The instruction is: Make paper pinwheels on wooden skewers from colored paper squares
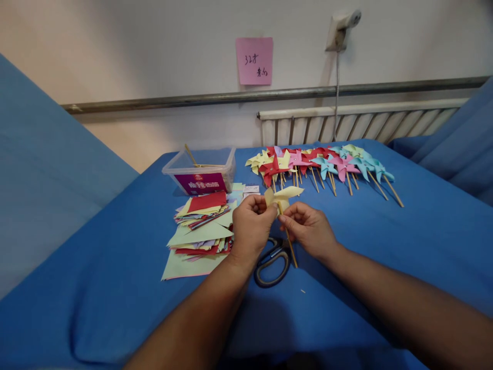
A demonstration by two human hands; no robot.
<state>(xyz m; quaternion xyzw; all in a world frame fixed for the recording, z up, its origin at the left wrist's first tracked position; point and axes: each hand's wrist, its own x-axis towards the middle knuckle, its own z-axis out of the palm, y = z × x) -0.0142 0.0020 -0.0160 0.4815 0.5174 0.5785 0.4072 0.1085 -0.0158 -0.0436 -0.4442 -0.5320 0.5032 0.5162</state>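
Note:
Both hands meet over the middle of a blue-covered table (385, 241). My left hand (251, 226) pinches a pale yellow paper pinwheel (287, 193) at its centre. My right hand (308, 228) grips the thin wooden stick (290, 246) under the pinwheel; the stick slants down toward me. Grey-handled scissors (272, 262) lie flat on the cloth just below the hands, partly hidden by my left wrist.
A loose pile of coloured paper squares (200, 226) lies left of the hands. Behind it stands a clear plastic box (202, 169) with sticks in it. A row of finished pinwheels (327, 164) lies at the far right. A pink note (254, 60) hangs on the wall.

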